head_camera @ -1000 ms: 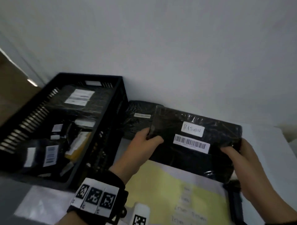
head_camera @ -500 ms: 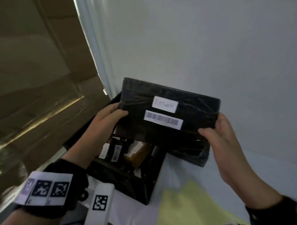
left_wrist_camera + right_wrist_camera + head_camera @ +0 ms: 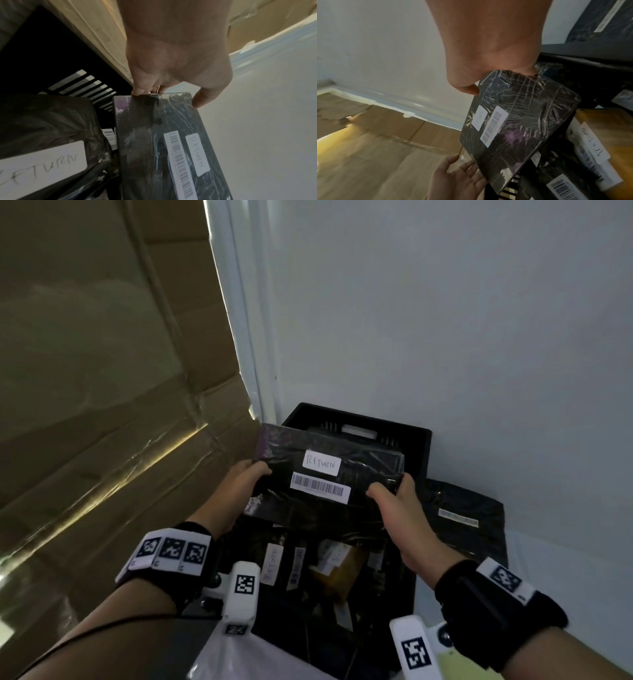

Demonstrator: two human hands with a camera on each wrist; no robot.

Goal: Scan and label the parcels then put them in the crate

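White wall and cardboard sheeting back the black slatted plastic crate. Over it I hold a flat black film-wrapped parcel labelled RETURN, my left hand and right hand gripping opposite ends; my fingers behind it are hidden. Parcels below lie in shadow.

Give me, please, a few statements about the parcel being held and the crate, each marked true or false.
1. Both hands hold the black parcel. True: left hand, right hand.
2. Its handwritten label reads RETURN. True.
3. The crate is empty. False: other parcels already lie inside.
4. The held parcel has no barcode. False: a barcode sticker sits below the label.
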